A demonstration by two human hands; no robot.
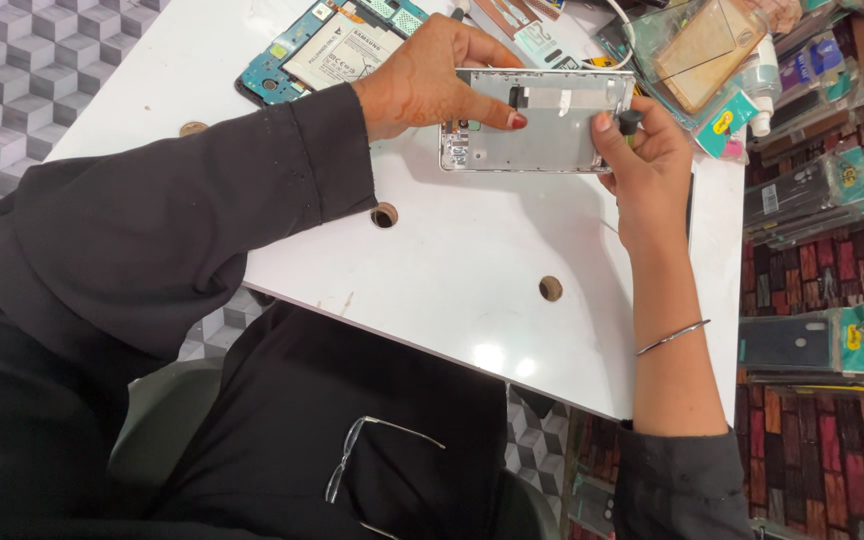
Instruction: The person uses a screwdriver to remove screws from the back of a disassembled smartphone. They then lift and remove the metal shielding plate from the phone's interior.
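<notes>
A single head-worn camera looked steeply down from above the person's chest, close in, facing across the white rectangular table (pixel 472 270) toward its far edge. The table sat skewed in the picture, its near corner toward the lower right. The grey cube-patterned floor (pixel 22 70) filled the upper left, beyond the table's left edge.

I'm at my phone repair shop bench: an opened phone (pixel 327 48) lies here (packaged phone covers (pixel 817 195) hang alongside).
</notes>
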